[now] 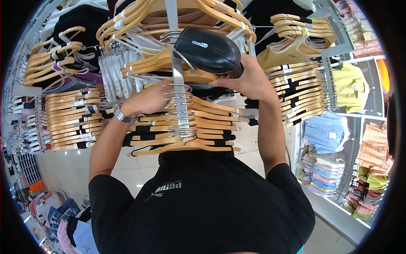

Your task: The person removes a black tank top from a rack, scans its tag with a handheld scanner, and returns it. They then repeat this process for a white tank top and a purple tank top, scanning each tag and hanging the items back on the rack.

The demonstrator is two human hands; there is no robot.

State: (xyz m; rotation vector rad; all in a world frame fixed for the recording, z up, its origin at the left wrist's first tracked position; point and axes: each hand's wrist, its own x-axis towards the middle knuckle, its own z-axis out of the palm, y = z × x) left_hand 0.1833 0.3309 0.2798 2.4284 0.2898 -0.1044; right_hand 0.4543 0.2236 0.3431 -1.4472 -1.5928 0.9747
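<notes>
A black handheld barcode scanner (209, 51) is in my right hand (253, 82), which wraps round its grip just right of the metal rail (181, 112). The thumb of that hand stretches left to a wooden hanger. On the rail's left side, my left hand (152, 99), with a silver watch (124, 114) at the wrist, reaches in among the hangers. Its fingertips are hidden behind the hooks and wood. Nearer me, several wooden hangers (186, 148) hang close together by their metal hooks. Dark clothing shows partly beneath my hands.
Racks of wooden hangers stand on the left (74, 120) and right (298, 91). Ahead hang more hangers (139, 25) and white garments (113, 76). Folded clothes (323, 169) fill shelves at the right. Piled clothes (69, 216) lie at the lower left. The floor is tiled.
</notes>
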